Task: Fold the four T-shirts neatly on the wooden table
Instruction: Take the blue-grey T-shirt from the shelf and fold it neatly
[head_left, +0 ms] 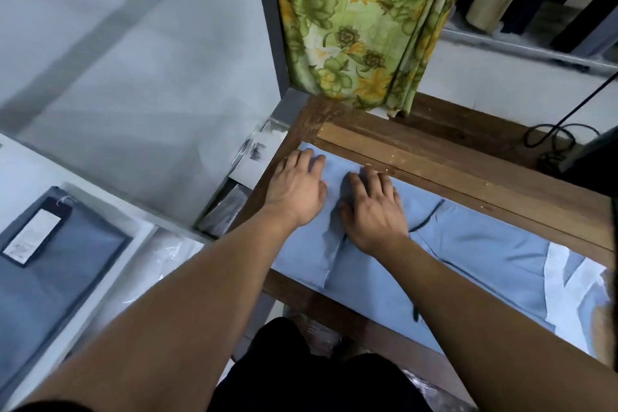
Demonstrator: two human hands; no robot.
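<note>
The light-blue T-shirt (pixel 485 244) lies along the table (pixel 468 157), from frame centre to lower right. The left grip (pixel 297 187) and right grip (pixel 371 211) rest side by side on its upper-left end, fingers spread flat, grasping nothing, probably to smooth the fold.

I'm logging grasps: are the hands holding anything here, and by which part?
Nothing is held. The left hand and right hand lie flat, fingers spread, on one end of the shirt, pressing it onto the table.
</note>
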